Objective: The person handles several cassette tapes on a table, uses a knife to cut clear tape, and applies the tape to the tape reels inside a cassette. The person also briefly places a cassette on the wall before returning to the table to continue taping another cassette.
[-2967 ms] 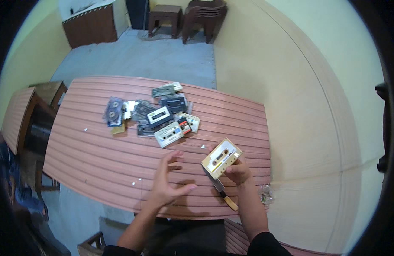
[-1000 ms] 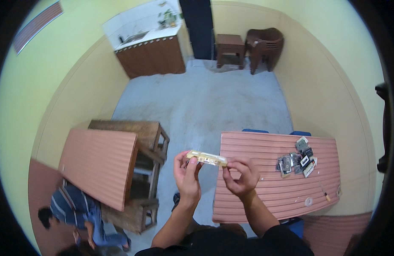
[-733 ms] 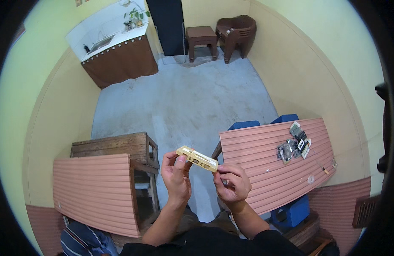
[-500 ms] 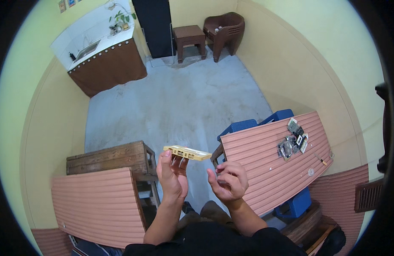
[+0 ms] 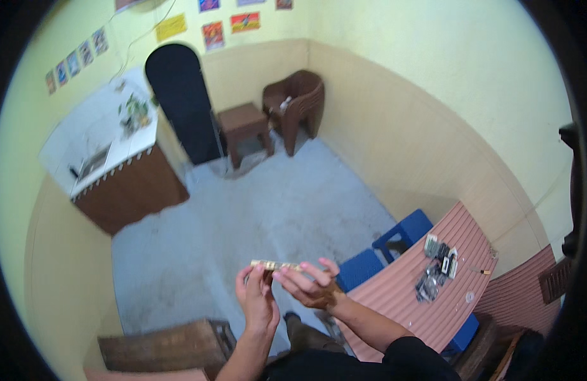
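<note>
Cream cassette (image 5: 268, 264) sits in our left grip (image 5: 258, 301); whether our right grip (image 5: 313, 287), at four o'clock, holds it, we cannot tell.

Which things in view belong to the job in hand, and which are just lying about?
In hand:
- cream cassette, edge-on in the left hand; right hand at its right end
- probably the loose cassettes on the pink table

Just about:
- yellow-handled tool, untouched
- blue stools
- stacked brown chairs
- plant
</note>
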Motion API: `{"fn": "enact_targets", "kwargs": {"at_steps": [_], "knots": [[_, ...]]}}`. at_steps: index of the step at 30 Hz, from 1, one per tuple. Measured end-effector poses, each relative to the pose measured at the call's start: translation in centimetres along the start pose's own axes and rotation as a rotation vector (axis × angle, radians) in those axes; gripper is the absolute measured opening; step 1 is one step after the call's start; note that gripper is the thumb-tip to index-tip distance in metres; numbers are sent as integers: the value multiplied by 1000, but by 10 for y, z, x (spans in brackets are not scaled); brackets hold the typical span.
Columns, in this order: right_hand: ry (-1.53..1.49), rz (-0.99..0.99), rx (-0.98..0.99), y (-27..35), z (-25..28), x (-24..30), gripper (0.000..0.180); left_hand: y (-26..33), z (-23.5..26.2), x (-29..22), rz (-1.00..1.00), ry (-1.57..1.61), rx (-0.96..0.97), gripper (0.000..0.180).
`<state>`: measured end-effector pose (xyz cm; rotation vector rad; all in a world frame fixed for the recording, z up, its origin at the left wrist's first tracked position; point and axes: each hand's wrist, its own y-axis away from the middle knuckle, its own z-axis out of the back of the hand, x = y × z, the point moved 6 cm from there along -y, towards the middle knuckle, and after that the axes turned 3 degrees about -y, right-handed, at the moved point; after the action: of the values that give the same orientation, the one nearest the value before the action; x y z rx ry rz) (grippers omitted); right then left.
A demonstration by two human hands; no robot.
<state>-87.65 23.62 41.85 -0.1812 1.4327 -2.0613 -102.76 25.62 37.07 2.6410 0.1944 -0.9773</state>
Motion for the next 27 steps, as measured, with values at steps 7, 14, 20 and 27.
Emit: {"fn": "enact_targets", "kwargs": {"at_steps": [7,14,20,27], "knots": [[-10,40,57,-32,-148,-85,36,-171,-41,5,85,-13,-12,30],[-278,-202,68,-95,-276,-198,79,-326,-106,-19,-75,-283,57,64],[-360,-310,136,-203,-324,-301,111,-441,-246,-111,-978,-829,746,114],[-273,-340,160,-230,-369,-406,110,-562,-364,-84,-1068,-1174,1274,113]]}}
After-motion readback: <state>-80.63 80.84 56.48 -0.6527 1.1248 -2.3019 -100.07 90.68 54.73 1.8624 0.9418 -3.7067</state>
